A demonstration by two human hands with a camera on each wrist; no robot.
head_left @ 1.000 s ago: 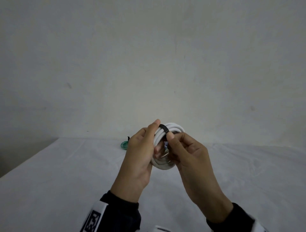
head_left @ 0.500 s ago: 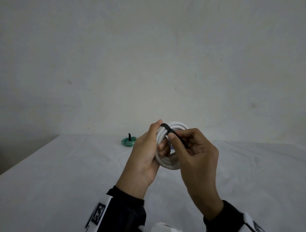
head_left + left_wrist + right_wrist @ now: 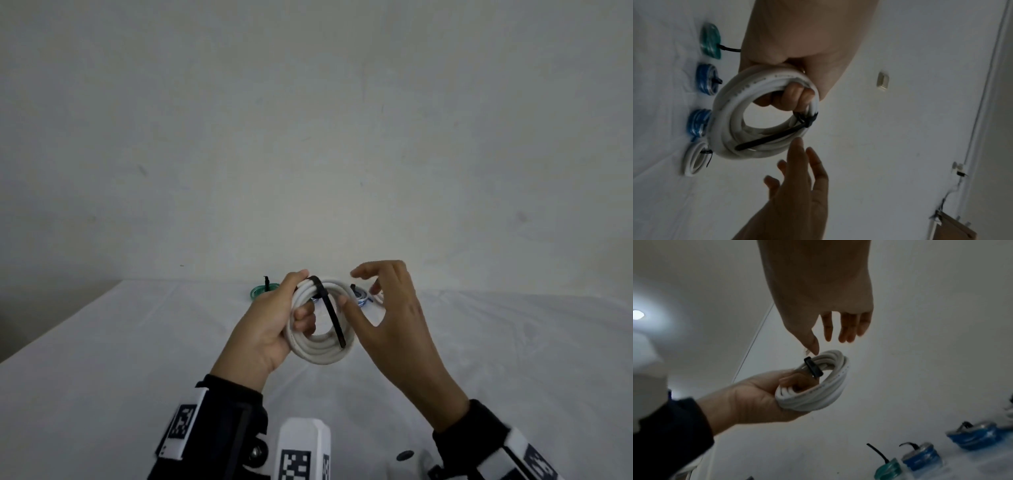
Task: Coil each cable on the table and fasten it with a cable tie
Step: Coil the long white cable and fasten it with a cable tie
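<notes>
My left hand [image 3: 274, 325] grips a coiled white cable [image 3: 322, 349] upright above the table, fingers curled through its centre [image 3: 791, 95]. A black cable tie [image 3: 330, 308] wraps the top of the coil, its tail hanging across the front [image 3: 768, 141]. My right hand [image 3: 387, 308] hovers just right of the coil with fingers spread, holding nothing [image 3: 840, 331]; its thumb tip is close to the tie. In the right wrist view the white coil [image 3: 824, 386] sits in the left palm.
Tied coils lie at the table's far edge: a green one [image 3: 260, 292], two blue ones [image 3: 706, 79] [image 3: 697, 122] and a small white one [image 3: 695, 159]. White cloth [image 3: 102, 359] covers the table; a plain wall stands behind.
My right hand has let go of the tie's tail and drawn away to the right with fingers spread. The tail now hangs loose over the coil, which the left hand still holds.
</notes>
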